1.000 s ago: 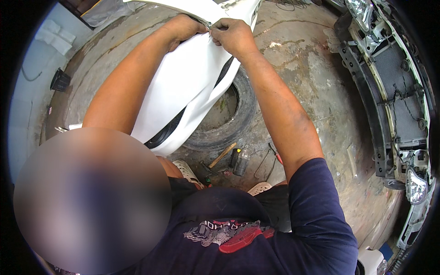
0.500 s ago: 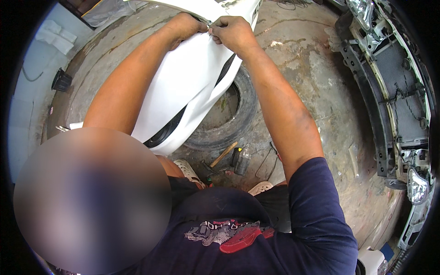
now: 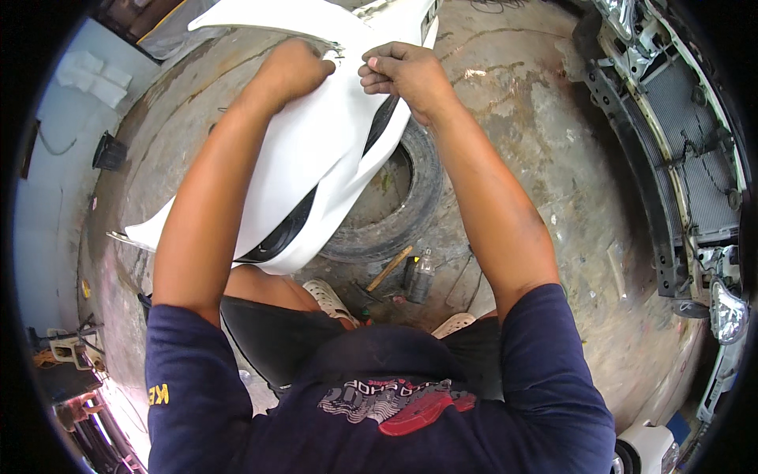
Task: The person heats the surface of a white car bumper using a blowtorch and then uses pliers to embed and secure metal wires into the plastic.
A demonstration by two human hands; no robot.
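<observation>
A white car bumper cover (image 3: 316,150) lies in front of me, partly over a tyre (image 3: 430,186). My left hand (image 3: 294,73) is closed at its left edge, thumb close to a small notch with a dark bit in it (image 3: 335,54); its other fingers are hidden under the hand. Just right of that notch, my right hand (image 3: 404,75) hovers over the white surface with thumb and fingers pinched together. Whatever is between those fingertips is too small to make out.
By my feet lie a hammer (image 3: 389,268) with a wooden handle and a clear bottle (image 3: 422,278). At the right stands a car front end with a radiator (image 3: 691,150) and a headlight (image 3: 725,320). A black bucket (image 3: 110,150) is by the left wall.
My hands, earlier together at the notch, have come apart and a little nearer to me. The left moved left along the edge, and the right lifted off to the right.
</observation>
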